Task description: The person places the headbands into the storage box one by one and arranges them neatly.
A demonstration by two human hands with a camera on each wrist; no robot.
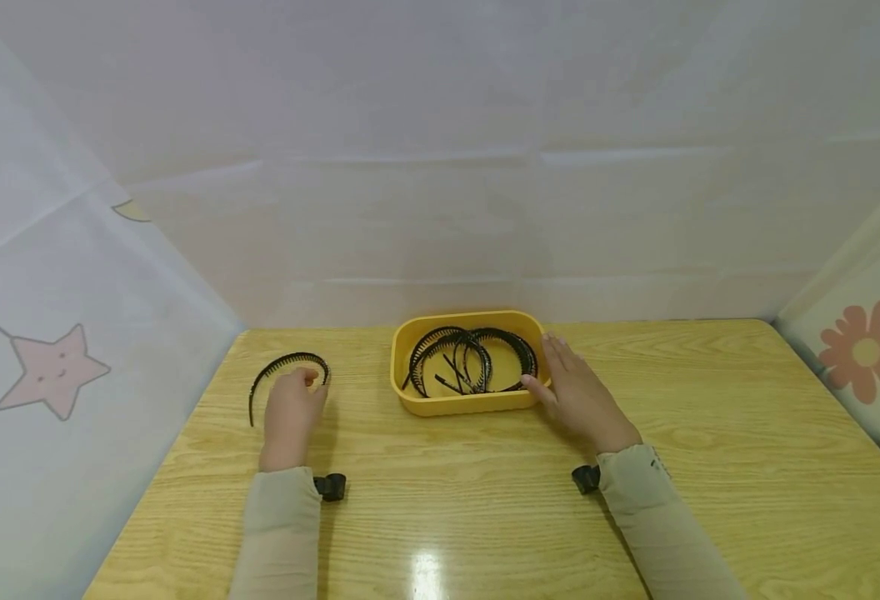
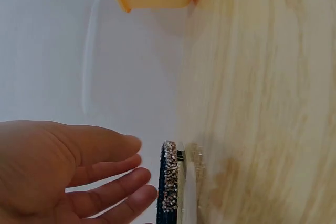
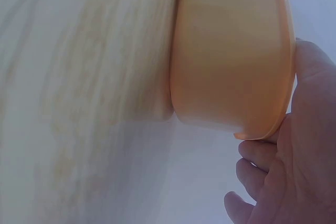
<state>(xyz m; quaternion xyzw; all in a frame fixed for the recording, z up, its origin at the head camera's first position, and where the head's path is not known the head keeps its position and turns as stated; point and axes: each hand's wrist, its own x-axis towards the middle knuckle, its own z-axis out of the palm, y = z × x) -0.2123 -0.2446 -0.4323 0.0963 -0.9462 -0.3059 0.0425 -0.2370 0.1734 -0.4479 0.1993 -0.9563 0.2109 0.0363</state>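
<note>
A black toothed headband [image 1: 287,357] lies at the left of the table. My left hand [image 1: 292,414] is at its right part; the left wrist view shows its glittery stone-covered section [image 2: 170,177] close to the fingertips, and the loosely bent fingers do not close round it. Whether a fingertip touches it I cannot tell. In the middle stands a yellow plastic basket [image 1: 470,405] holding several black headbands [image 1: 451,337]. My right hand [image 1: 582,400] rests against its right end, fingers fairly straight along the outside and thumb at the rim [image 3: 287,66].
The wooden table [image 1: 440,475] ends at a pale cloth backdrop [image 1: 440,208] just behind the basket. Cloth sides, with a pink star [image 1: 53,371] and a red flower [image 1: 867,350], stand at left and right. A black wrist strap piece [image 1: 330,487] sits on the left wrist.
</note>
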